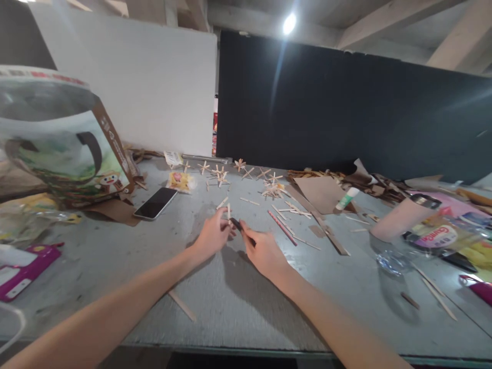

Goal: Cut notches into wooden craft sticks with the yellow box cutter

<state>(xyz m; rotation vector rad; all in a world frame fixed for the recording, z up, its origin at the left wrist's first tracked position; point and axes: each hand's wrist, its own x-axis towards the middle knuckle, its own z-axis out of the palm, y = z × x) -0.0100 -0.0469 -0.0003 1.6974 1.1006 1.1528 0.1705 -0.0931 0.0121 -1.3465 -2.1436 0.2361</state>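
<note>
Over the middle of the table, my left hand (213, 233) is closed on a short wooden stick (229, 211), which points upward from the fingertips. My right hand (265, 253) is wrapped round a slim black tool (236, 224). Its far end meets or nearly meets the lower part of the stick; whether it is a knife I cannot tell. Beyond my hands stand several small star-shaped pieces made of crossed sticks (221, 177). Loose sticks (249, 201) and a red patterned stick (282, 228) lie to the right. Another flat stick (182, 305) lies near my left forearm.
A phone (156, 203) and a yellow packet (180, 181) lie left, beside a large printed bag (65, 148). On the right are cardboard (319, 193), a glue stick (347, 198), a pink tumbler (402, 218) and a clear plastic bottle (395, 260). Panels (326, 107) stand behind the table.
</note>
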